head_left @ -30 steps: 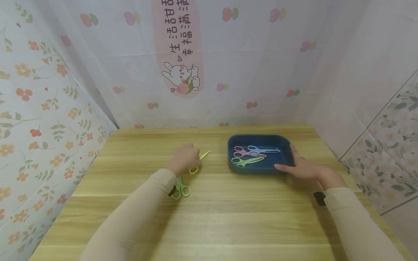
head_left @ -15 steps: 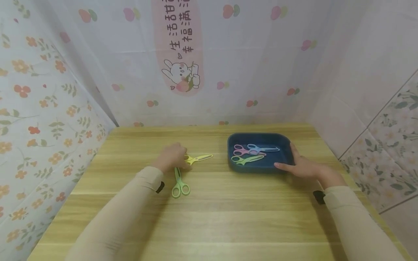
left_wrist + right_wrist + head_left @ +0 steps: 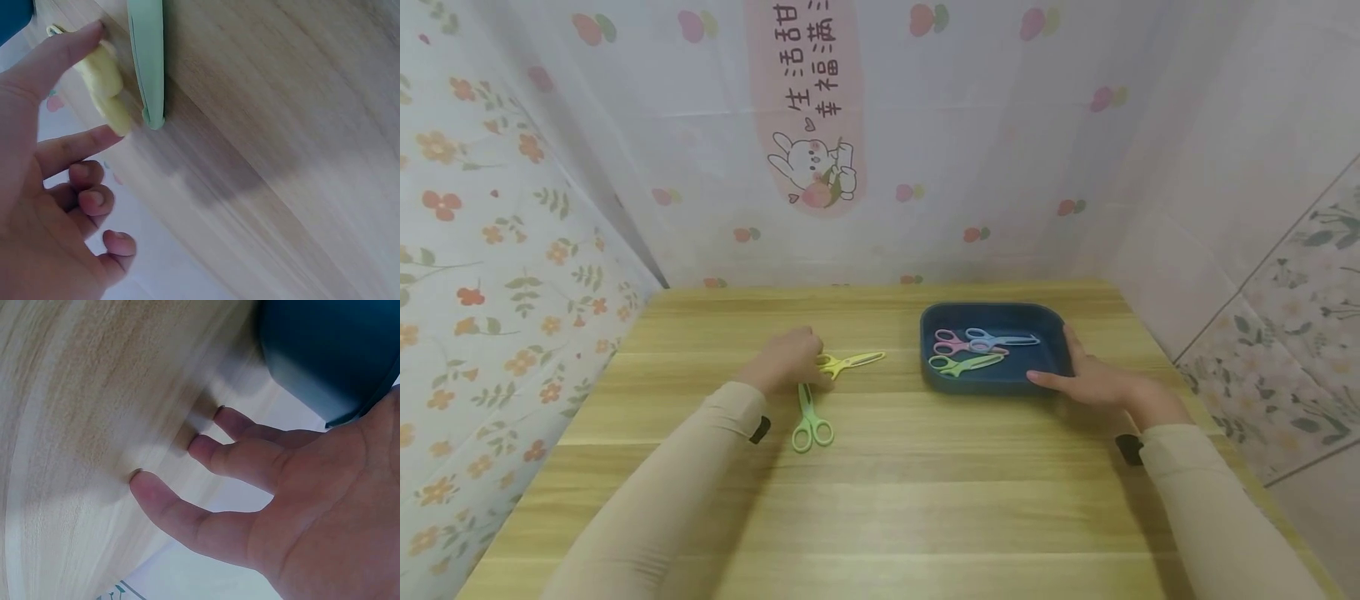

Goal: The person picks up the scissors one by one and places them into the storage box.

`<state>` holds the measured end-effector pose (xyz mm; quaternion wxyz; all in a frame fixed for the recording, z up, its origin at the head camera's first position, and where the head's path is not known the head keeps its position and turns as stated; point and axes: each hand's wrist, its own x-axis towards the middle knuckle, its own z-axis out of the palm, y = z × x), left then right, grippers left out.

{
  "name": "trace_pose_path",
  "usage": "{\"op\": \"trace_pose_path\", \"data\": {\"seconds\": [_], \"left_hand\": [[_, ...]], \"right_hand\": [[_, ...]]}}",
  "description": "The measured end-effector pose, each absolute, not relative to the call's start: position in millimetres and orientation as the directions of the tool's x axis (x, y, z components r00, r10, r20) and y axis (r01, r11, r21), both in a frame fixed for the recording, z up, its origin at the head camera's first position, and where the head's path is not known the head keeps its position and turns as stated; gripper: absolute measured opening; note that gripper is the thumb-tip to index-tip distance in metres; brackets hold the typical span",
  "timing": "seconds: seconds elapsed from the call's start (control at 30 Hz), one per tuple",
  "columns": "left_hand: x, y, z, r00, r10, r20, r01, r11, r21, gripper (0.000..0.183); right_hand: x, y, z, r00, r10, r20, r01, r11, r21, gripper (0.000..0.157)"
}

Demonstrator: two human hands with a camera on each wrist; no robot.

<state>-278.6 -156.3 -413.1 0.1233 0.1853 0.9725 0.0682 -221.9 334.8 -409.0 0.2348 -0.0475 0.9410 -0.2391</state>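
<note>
- Your left hand [image 3: 786,360] is pinching the yellow scissors [image 3: 848,362] by the handle, beside the green scissors [image 3: 808,413].
- Your right hand [image 3: 1093,381], fingers straight, is steadying the tray [image 3: 1000,383] at its corner.

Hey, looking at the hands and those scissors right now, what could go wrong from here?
The left hand pinches only the handle end of the yellow scissors, so they might slip or swing when lifted. The green scissors lie right beside that hand on the table and could get nudged. The right hand rests against the blue tray; a push might slide it toward the table's far edge.
</note>
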Motion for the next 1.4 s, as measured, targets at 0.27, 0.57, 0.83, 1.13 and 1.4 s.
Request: {"op": "trace_pose_path", "data": {"seconds": [0.27, 0.57, 0.83, 1.13, 1.4], "left_hand": [[-282.2, -155.4, -405.9, -0.917, 0.385, -0.104, 0.355, 0.906, 0.229, 0.036], [-296.6, -142.4, -381.3, -0.906, 0.423, -0.004, 0.414, 0.89, 0.191, 0.057], [-305.3, -107.1, -354.1, -0.879, 0.476, 0.032, 0.475, 0.868, 0.146, 0.044], [-309.2, -57.6, -331.7, -0.847, 0.531, 0.039, 0.532, 0.842, 0.094, 0.045], [-313.3, -21.4, -320.6, -0.836, 0.548, 0.021, 0.547, 0.831, 0.099, 0.044]], "right_hand": [[-221.9, 335.2, -410.5, -0.888, -0.209, -0.41, 0.012, 0.88, -0.475, 0.13], [-222.2, 335.4, -410.8, -0.892, -0.213, -0.398, 0.001, 0.881, -0.474, 0.131], [-221.4, 334.6, -408.3, -0.891, -0.212, -0.401, 0.011, 0.874, -0.486, 0.131], [-222.3, 336.5, -411.0, -0.889, -0.216, -0.404, -0.003, 0.885, -0.465, 0.13], [-223.7, 338.0, -411.4, -0.896, -0.207, -0.393, -0.007, 0.891, -0.454, 0.132]]}}
